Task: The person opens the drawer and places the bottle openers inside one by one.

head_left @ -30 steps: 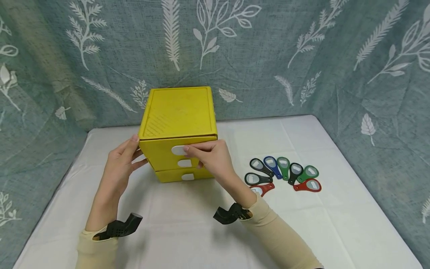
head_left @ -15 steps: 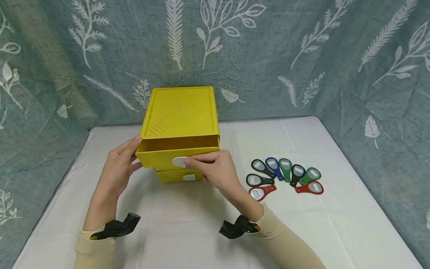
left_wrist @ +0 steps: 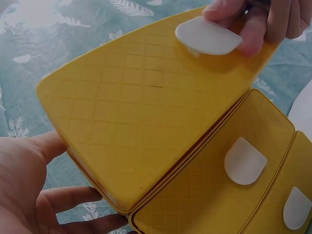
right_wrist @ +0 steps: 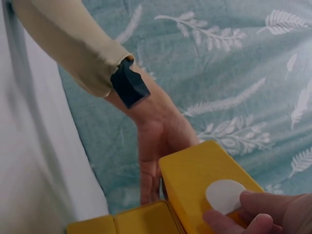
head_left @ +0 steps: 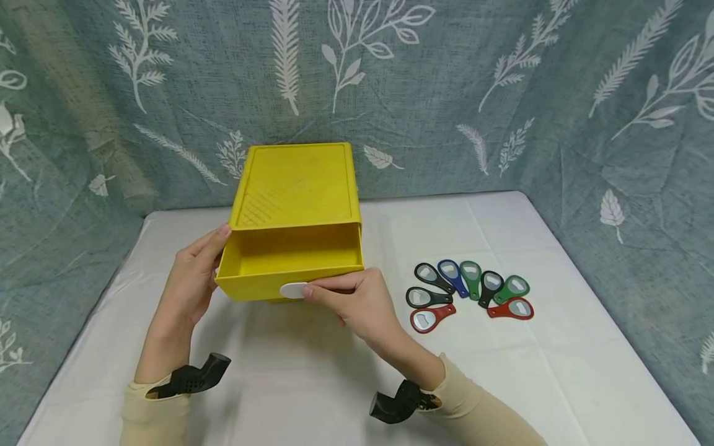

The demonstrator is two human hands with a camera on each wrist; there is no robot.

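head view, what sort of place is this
Probably a small staged filming corner, though the wider room is out of view: patterned teal fabric hangs behind and beside a white-covered table, and two black wrist devices, likely cameras, are worn.

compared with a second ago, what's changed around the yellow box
The yellow rectangular top drawer has slid out of the yellow boxy cabinet toward the head camera, baring its inside. The right grip moved with it, still pinching the white rounded tab; nothing was newly taken or let go. The left grip stays at the cabinet's left side, and the flat teardrop-shaped bottle openers lie as before.
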